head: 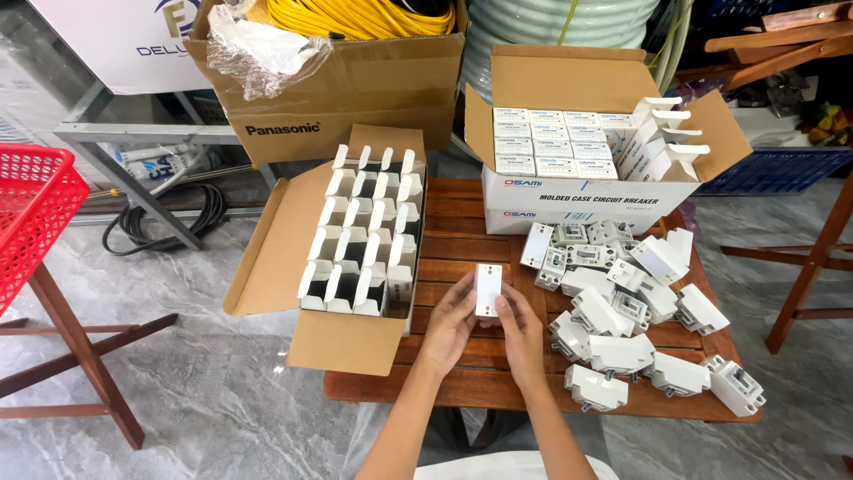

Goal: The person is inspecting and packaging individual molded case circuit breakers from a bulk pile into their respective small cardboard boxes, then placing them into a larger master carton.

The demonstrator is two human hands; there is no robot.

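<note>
My left hand (450,322) and my right hand (518,331) together hold one small white carton (488,290) upright above the wooden table (444,380). To the left, an open brown cardboard box (267,258) holds several small white cartons with their flaps up (362,233). To the right, a heap of white circuit breakers (633,311) lies loose on the table. Behind the heap stands an open white and brown box (569,194) with several closed white packs (551,142) and a few open cartons (666,138).
A large brown box (355,89) with yellow cable (355,16) stands at the back. A red plastic basket (31,209) sits on a wooden stand at the left. Black cable (160,222) lies on the marble floor. A wooden frame (817,258) stands at the right.
</note>
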